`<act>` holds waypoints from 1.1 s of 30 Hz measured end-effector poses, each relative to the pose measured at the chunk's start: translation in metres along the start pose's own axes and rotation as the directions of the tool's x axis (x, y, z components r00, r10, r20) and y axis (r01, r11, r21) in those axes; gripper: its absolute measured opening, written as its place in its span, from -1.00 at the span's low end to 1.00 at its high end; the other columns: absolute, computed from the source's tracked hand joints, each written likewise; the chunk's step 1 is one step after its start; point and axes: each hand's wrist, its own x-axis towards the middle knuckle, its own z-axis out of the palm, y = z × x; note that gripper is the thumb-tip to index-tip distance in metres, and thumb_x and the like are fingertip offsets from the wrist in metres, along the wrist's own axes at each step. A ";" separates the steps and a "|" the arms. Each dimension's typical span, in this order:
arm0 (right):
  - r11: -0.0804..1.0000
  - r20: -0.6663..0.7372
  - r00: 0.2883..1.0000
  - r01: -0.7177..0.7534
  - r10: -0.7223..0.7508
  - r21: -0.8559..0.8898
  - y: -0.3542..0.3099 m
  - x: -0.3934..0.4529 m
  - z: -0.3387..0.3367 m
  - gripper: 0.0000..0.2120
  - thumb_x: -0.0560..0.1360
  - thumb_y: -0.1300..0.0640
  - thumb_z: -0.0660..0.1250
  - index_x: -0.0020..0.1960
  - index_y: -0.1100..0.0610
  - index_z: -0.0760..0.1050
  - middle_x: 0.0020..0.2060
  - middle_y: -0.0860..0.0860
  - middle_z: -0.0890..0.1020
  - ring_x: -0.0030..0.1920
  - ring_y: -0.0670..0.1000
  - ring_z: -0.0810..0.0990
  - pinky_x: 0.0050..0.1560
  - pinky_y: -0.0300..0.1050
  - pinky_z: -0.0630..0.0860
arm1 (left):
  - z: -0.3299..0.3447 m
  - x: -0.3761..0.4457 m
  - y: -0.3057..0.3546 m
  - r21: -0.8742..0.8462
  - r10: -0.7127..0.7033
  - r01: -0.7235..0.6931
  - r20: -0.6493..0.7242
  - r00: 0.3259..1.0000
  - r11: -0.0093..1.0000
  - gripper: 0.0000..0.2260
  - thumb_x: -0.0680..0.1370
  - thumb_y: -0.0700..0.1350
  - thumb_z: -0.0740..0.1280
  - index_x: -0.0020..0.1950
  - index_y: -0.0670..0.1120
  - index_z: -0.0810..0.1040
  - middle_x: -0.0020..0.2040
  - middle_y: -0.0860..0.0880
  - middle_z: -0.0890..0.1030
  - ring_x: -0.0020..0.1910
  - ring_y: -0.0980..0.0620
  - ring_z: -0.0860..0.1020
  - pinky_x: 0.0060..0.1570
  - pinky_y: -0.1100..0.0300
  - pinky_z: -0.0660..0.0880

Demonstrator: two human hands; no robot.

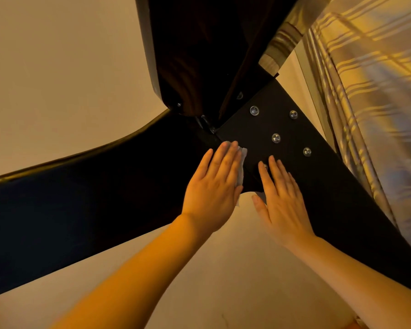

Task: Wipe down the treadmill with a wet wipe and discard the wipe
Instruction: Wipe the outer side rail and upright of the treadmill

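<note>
The black treadmill frame fills the middle of the head view: a bracket plate (282, 129) with several silver bolts, and a dark arm (81, 198) running off to the left. My left hand (211, 184) lies flat with straight fingers, pressing a white wet wipe (242, 162) against the frame where the arm meets the plate. Only the wipe's right edge shows beside my fingers. My right hand (282, 198) rests flat and open on the bracket plate, just right of the left hand, fingertips near a bolt.
A striped curtain (370, 103) hangs close along the right side. A dark curved treadmill part (195, 55) rises above the bracket. Pale floor (57, 79) lies to the left and below the frame.
</note>
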 end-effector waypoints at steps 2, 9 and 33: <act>1.000 0.013 1.000 -0.010 0.009 0.021 -0.001 -0.001 -0.001 -0.40 0.65 -0.17 -0.08 0.57 0.11 -0.05 0.54 0.18 0.19 0.53 0.13 0.13 0.43 0.09 0.16 | 0.002 0.005 0.007 0.000 0.006 -0.006 -0.012 1.000 1.000 -0.42 0.67 0.13 -0.23 0.55 -0.17 -0.31 0.57 -0.16 -0.30 0.53 -0.13 -0.35 0.47 -0.05 -0.39; 0.989 0.074 0.992 -0.112 0.105 0.093 0.008 -0.012 -0.004 -0.32 0.58 -0.29 -0.25 0.57 0.09 -0.15 0.56 0.03 -0.07 0.56 0.02 -0.08 0.50 -0.02 -0.04 | 0.003 -0.020 -0.006 0.065 -0.012 0.014 -0.023 1.000 0.998 -0.43 0.65 0.12 -0.28 0.57 -0.18 -0.26 0.57 -0.18 -0.27 0.54 -0.17 -0.32 0.50 -0.07 -0.32; 0.970 0.097 0.967 -0.239 0.235 0.032 0.054 -0.062 -0.021 -0.34 0.59 -0.23 -0.03 0.49 0.20 0.29 0.50 0.24 0.26 0.49 0.26 0.26 0.35 0.15 0.28 | 0.005 0.005 0.007 -0.160 -0.105 0.085 -0.119 0.987 0.984 -0.45 0.25 0.02 0.64 0.19 -0.06 0.64 0.03 -0.14 0.58 -0.03 -0.18 0.53 -0.18 0.02 0.51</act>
